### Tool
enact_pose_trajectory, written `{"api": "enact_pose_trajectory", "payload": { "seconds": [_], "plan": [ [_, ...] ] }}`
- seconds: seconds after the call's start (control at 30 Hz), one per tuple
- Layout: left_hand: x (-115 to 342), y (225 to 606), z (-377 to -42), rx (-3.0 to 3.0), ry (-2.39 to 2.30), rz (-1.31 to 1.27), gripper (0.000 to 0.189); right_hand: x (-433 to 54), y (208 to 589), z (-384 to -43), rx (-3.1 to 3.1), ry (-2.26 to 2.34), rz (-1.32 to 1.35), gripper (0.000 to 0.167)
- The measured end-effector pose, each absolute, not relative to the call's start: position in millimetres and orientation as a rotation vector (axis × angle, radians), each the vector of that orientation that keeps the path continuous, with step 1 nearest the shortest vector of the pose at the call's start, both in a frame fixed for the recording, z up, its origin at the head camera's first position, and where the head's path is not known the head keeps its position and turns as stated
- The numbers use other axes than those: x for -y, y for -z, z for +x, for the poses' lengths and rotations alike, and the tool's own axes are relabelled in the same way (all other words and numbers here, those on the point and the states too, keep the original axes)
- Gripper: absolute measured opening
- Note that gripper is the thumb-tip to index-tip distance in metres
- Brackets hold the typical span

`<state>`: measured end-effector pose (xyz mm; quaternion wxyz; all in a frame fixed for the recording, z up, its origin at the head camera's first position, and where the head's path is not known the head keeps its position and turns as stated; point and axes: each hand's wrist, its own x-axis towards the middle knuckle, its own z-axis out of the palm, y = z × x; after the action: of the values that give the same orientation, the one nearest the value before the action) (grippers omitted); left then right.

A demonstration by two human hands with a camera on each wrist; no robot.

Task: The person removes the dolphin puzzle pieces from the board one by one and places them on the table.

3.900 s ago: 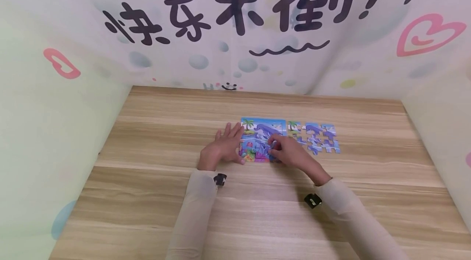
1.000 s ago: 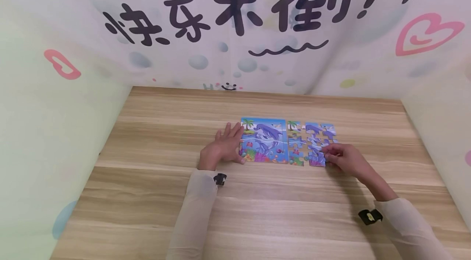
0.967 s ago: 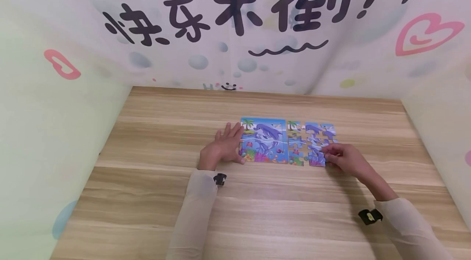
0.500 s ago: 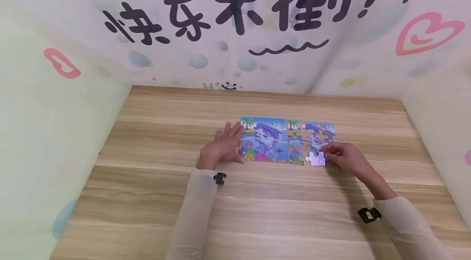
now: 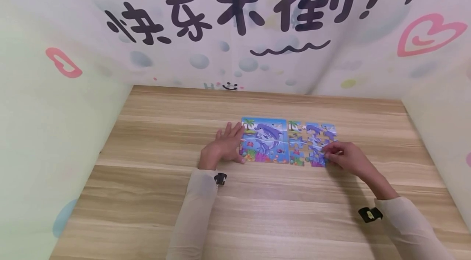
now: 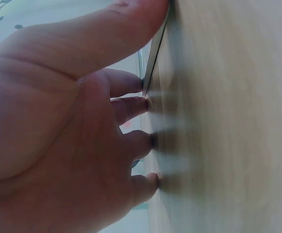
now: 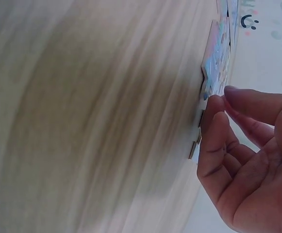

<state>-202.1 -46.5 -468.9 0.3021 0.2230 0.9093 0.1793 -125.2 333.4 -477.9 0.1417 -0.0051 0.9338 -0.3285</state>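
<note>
In the head view a square dolphin picture puzzle board [image 5: 268, 141] lies flat on the table, with a palm tree, purple dolphins and corals printed on it. My left hand [image 5: 223, 149] rests along its left edge, fingers spread, thumb at the lower corner; the left wrist view shows the fingertips on the wood beside the edge. To the board's right, separate jigsaw pieces [image 5: 297, 142] are laid out in rows. My right hand [image 5: 344, 158] pinches a purple coral jigsaw piece [image 5: 318, 160] by its right side, at the front of the middle column. Fingers partly cover pieces behind it.
The wood-grain table [image 5: 235, 207] extends around the puzzle. A printed white cloth [image 5: 235, 63] with black characters hangs along its back edge, and pale panels [image 5: 55, 108] stand at the sides. A small black device sits on each wrist.
The right hand has moved from over the board to the loose pieces on the right. Its coral piece flashed pale with glare half a second ago and shows its colours now. The left hand stays put.
</note>
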Motion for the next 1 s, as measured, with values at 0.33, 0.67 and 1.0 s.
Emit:
{"api": "enact_pose_trajectory", "payload": {
  "seconds": [0.33, 0.67, 1.0],
  "plan": [
    [46.6, 469.4, -202.1, -2.411, -0.481, 0.594, 0.114, -331.0, 483.3, -124.3, -2.748, 0.844, -0.101, 0.015],
    [46.4, 469.7, -203.5, -2.406, -0.481, 0.584, 0.113, -329.6, 483.1, -123.4, -2.765, 0.827, -0.116, 0.014],
    [46.3, 469.0, -202.8, -2.405, -0.486, 0.581, 0.113, -328.1, 480.4, -124.4, -2.737, 0.849, -0.078, 0.014]
  ]
}}
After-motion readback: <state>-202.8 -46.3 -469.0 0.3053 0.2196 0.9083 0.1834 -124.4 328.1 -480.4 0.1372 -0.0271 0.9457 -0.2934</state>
